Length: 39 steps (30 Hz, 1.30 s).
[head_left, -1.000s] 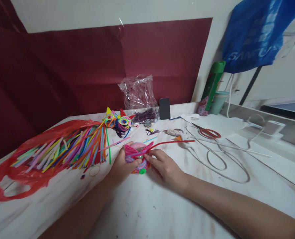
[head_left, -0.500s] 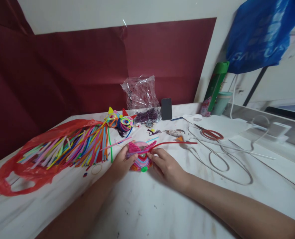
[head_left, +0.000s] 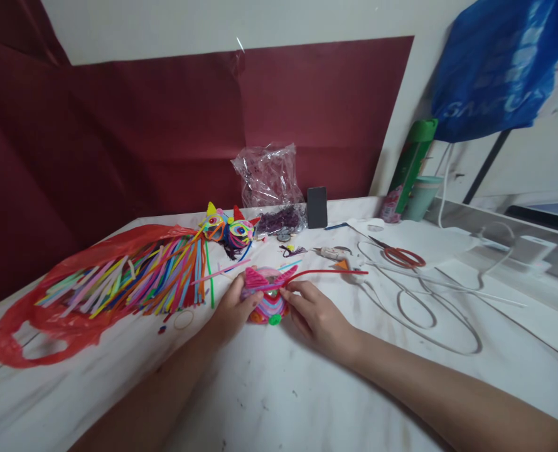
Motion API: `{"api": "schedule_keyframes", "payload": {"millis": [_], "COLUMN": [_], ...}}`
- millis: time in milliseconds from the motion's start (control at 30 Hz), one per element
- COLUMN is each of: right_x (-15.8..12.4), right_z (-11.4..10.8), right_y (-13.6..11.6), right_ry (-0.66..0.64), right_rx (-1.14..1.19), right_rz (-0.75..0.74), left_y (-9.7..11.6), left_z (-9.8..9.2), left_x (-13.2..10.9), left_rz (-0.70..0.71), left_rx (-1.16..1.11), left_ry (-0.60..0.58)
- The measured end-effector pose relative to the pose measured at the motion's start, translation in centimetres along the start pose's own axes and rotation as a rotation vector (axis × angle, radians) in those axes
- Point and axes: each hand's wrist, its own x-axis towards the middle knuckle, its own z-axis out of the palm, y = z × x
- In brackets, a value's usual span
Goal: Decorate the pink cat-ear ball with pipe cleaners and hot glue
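Note:
Between my hands, just above the table, is a pink and purple pipe-cleaner mask (head_left: pixel 268 306) with two pointed ears and a green round piece at its lower edge. My left hand (head_left: pixel 234 309) grips its left side, thumb on the front. With thumb and fingers together, my right hand (head_left: pixel 314 317) pinches a red pipe cleaner (head_left: pixel 328 272) against the mask's right side. The free end of that pipe cleaner sticks out to the right. My fingertips hide part of the mask's middle.
Left, a red plastic bag (head_left: pixel 12 351) lies under many colourful pipe cleaners (head_left: pixel 132 276). Behind are two finished-looking pipe-cleaner masks (head_left: pixel 238 231), a clear bag (head_left: pixel 272 176) and a black phone-like slab (head_left: pixel 317 208). Right are scissors (head_left: pixel 403 257), a glue tube (head_left: pixel 332 253) and a looped white cable (head_left: pixel 434 320).
The whole view has shifted slightly. The red pipe cleaner's free end has come a little closer to the mask; both hands keep nearly the same hold.

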Motion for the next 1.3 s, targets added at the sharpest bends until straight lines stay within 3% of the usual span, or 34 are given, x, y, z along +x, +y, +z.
{"api": "schedule_keyframes", "payload": {"millis": [400, 800, 1300], "right_x": [0.2, 0.2, 0.2], "right_z": [-0.1, -0.1, 0.0], "right_y": [-0.2, -0.3, -0.3], "right_ry": [-0.004, -0.012, -0.003], "right_rx": [0.011, 0.024, 0.056], "right_rz": [0.005, 0.011, 0.016], "left_y": [0.0, -1.3, -0.1], "left_z": [0.4, -0.7, 0.6], "left_x": [0.1, 0.4, 0.1], "left_rz": [0.0, -0.02, -0.047], "left_rx": [-0.01, -0.083, -0.089], "left_ry": [0.059, -0.022, 0.096]}}
